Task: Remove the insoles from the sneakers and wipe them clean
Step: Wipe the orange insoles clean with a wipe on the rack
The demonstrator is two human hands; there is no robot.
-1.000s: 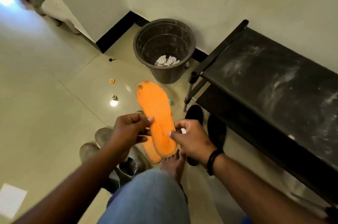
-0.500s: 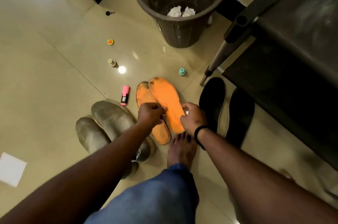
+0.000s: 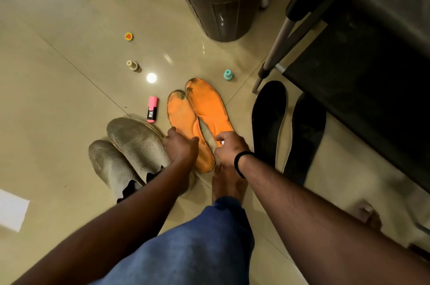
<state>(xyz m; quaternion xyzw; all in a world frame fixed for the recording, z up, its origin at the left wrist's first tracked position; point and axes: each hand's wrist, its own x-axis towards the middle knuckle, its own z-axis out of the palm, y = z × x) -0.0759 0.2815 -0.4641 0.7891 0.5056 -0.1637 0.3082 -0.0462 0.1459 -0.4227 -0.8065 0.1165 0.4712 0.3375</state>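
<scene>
Two dirty orange insoles lie side by side on the tiled floor, the left orange insole [image 3: 180, 114] and the right orange insole [image 3: 208, 105]. My left hand [image 3: 180, 146] rests loosely on the heel half of the left one, fingers apart, next to the nearer grey sneaker [image 3: 137, 143]. My right hand [image 3: 229, 147] pinches the heel end of the right one, which lies flat. A second grey sneaker [image 3: 108, 166] stands further left. Two black insoles [image 3: 267, 117] [image 3: 307, 136] lie to the right.
A dark bin [image 3: 221, 10] with crumpled tissue stands ahead. A black rack [image 3: 372, 57] with a metal leg fills the right side. A pink highlighter [image 3: 152, 109], a teal cap [image 3: 228, 74], a small bottle [image 3: 132, 65] and a yellow lid [image 3: 128, 36] dot the floor. My bare foot [image 3: 229, 184] is below my right hand.
The orange insole I held up in both hands has come down onto the floor beside the other one. My left hand has shifted off it onto the left insole.
</scene>
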